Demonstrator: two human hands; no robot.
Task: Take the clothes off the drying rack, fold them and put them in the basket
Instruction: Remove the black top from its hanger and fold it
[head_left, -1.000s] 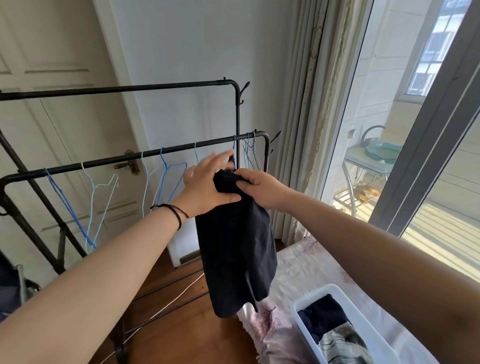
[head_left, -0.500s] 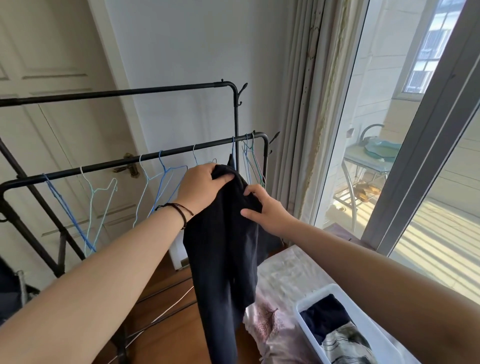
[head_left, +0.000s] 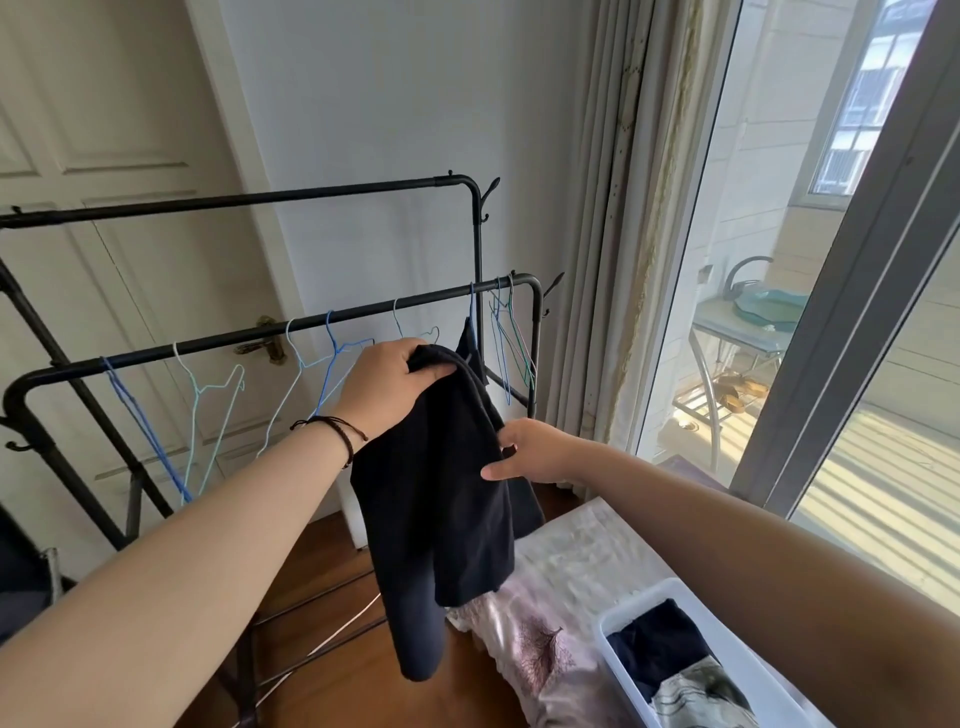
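While the dark garment (head_left: 441, 499) hangs in front of me, its long axis runs almost straight down, from the bunched top at my left hand (head_left: 387, 387) to a narrow tail low over the wooden floor (head_left: 332, 686). It hangs just in front of the lower bar of the drying rack (head_left: 249, 338), and I cannot tell whether its top still catches on a hanger there. My left hand is clamped on that top fold, knuckles up. My right hand (head_left: 535, 452) sits lower, at the garment's right edge, thumb and fingers pinching the cloth, nearer to the basket than the left.

The basket (head_left: 623, 613) lies below and to the right of the garment, white, resting on a patterned bedcover (head_left: 545, 654), with folded clothes (head_left: 670, 660) already inside. I judge the fold comes next, and the bedcover between garment and basket offers flat room for it.

Behind the garment, empty wire hangers (head_left: 208, 395) line the rack's bar to the left, and a few more hang at its right end. The curtain (head_left: 618, 260) and glass door (head_left: 779, 312) stand beyond, to the right of the garment.
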